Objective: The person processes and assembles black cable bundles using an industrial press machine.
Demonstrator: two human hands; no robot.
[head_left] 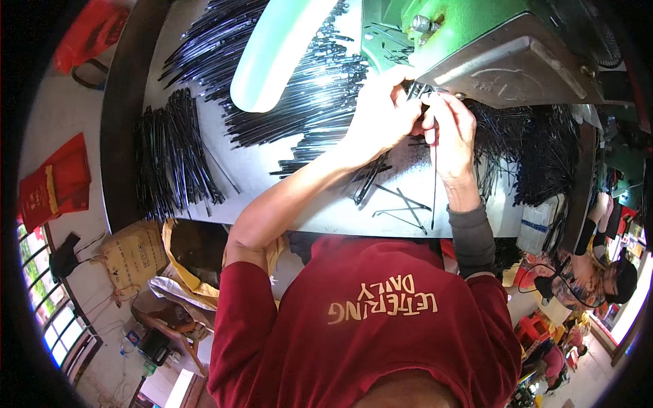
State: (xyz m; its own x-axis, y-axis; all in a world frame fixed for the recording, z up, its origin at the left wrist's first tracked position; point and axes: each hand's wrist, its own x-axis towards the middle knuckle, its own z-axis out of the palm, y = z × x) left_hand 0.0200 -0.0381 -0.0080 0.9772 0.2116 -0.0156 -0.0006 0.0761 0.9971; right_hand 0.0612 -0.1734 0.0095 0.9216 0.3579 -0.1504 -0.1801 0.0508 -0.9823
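My left hand [389, 112] is closed at the front of a green machine [469, 30], its fingertips meeting those of my right hand. What it pinches is mostly hidden by the fingers. My right hand [450, 129] is closed on a thin black rod [434, 187], which hangs down toward the table's near edge. Short dark pieces show between my fingertips and the machine's metal guard [507, 73]. Just below my hands, a few loose jointed rods [401, 209] lie crossed on the table.
Large piles of black rods [292, 95] cover the table's left and middle; another bundle [173, 156] lies far left. A tangled dark heap [544, 149] is at right. A bright lamp tube [279, 54] hangs over the table. Sacks [183, 292] stand at lower left. Another person [588, 275] sits at right.
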